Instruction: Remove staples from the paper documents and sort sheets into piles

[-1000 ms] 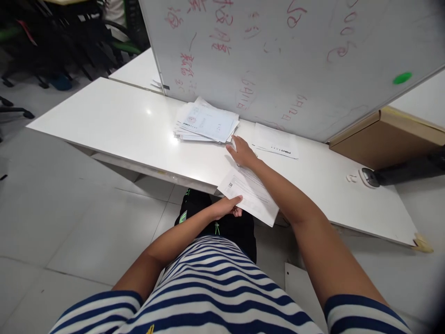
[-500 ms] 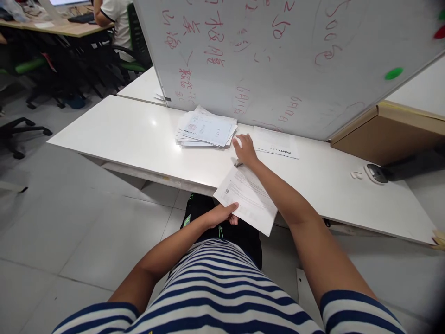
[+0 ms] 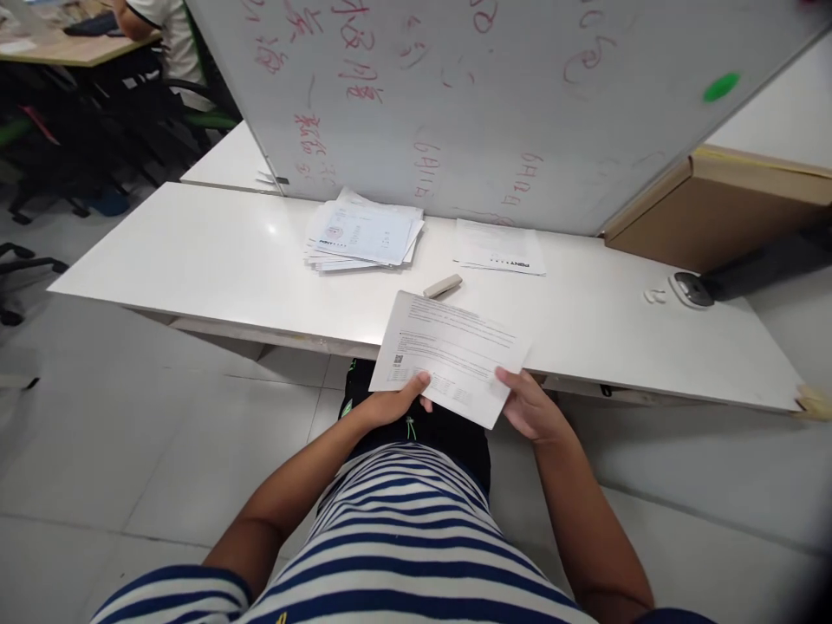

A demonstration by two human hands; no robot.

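Observation:
My left hand (image 3: 398, 400) grips a printed paper sheet (image 3: 455, 342) by its near edge, thumb on top and fingers beneath. At the sheet's right edge, my right hand (image 3: 534, 407) pinches it with the thumb on the printed face. The paper is tilted over my lap and the desk edge, with small text and a square code on it. Just beyond its far edge lies a slim beige object (image 3: 443, 286) shaped like a stapler. Farther back are a pile of papers (image 3: 367, 232) with a red stamp on top and, to its right, a flatter few sheets (image 3: 500, 247).
The white desk (image 3: 214, 251) runs across in front of me. A whiteboard (image 3: 390, 113) with red writing stands along its back. At the right are a cardboard box (image 3: 721, 208) and a dark mouse-like device (image 3: 692, 290). A person (image 3: 175, 43) sits at another desk.
My right hand has come back from the stapler-like object to the sheet's right edge and taken hold of it. That object now lies uncovered on the desk. The view has shifted slightly.

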